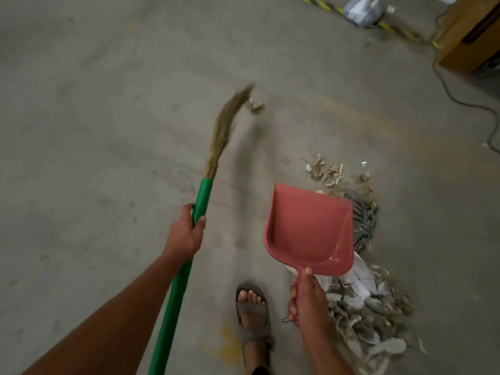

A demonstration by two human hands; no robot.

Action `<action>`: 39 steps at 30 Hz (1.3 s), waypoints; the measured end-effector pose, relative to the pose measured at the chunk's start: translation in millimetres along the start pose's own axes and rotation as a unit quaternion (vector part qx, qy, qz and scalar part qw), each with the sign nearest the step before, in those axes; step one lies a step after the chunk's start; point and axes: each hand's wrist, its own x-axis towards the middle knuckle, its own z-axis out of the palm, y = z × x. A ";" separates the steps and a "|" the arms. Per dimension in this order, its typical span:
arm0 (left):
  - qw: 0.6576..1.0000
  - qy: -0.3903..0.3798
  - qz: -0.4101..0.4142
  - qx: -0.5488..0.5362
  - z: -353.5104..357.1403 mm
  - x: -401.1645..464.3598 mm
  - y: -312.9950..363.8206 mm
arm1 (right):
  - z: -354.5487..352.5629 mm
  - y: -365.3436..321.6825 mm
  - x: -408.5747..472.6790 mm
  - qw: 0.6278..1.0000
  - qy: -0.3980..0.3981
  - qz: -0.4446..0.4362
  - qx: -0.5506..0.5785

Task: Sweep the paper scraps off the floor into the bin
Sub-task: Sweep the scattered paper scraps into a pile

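Left hand (186, 234) wrapped round the green-handled grass broom (201, 201), bristles beside a crumpled paper scrap (254, 105) at upper centre. Right hand (305, 299) grips the empty pink plastic dustpan (308, 228) above the scrap pile (370, 315), lower right. I judge the scraps featherlight, easily scattered; sweep gently.

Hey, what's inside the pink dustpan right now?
The dustpan, held by the right hand, looks empty. It covers part of a dark wire basket and paper scraps behind it, so whatever lies there is hidden.
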 end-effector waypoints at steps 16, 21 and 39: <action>0.946 -0.090 -0.022 0.311 65.5 286.1 126.4 | -50.3 -46.1 178.5 0.992 0.088 0.070 0.052; 0.903 -0.162 0.078 0.390 91.8 268.4 112.0 | -59.9 -32.0 173.5 0.989 0.106 0.079 0.058; 0.865 -0.259 0.169 0.395 46.4 100.2 41.3 | -49.0 8.6 51.1 0.979 0.171 0.057 0.097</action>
